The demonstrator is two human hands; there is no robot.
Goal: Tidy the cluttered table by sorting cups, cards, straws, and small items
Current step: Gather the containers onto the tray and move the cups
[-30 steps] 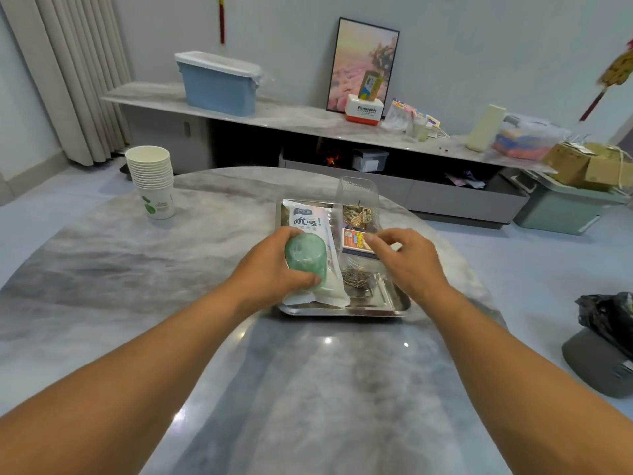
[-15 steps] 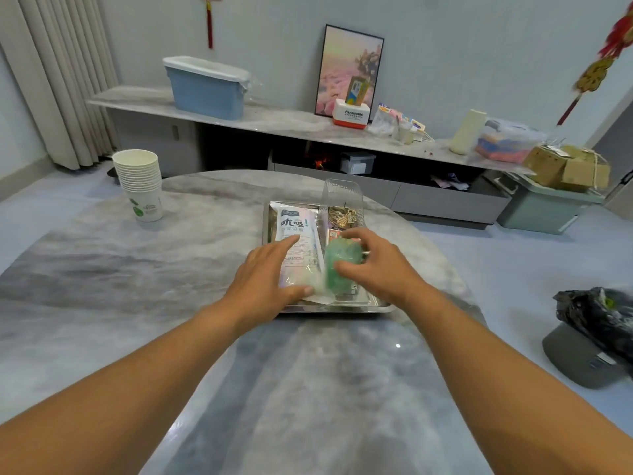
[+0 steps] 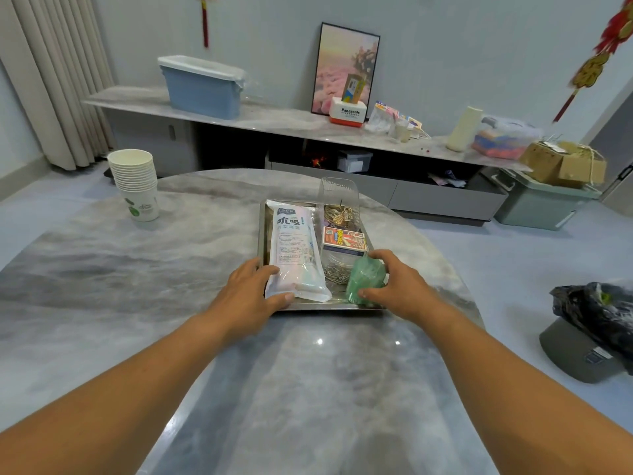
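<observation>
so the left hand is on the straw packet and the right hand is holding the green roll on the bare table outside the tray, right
Not quite. The head view shows the green roll inside the metal tray, at its near right corner, not on the bare table. The rest holds: the left hand grips the near end of the straw packet, and the right hand holds the green roll.

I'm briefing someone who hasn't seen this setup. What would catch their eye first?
Probably the metal tray near the table's middle, with both hands at its near end. The left hand holds the big white straw packet; the right hand grips a green roll at the tray's near right corner. A stack of paper cups stands alone far left.
</observation>
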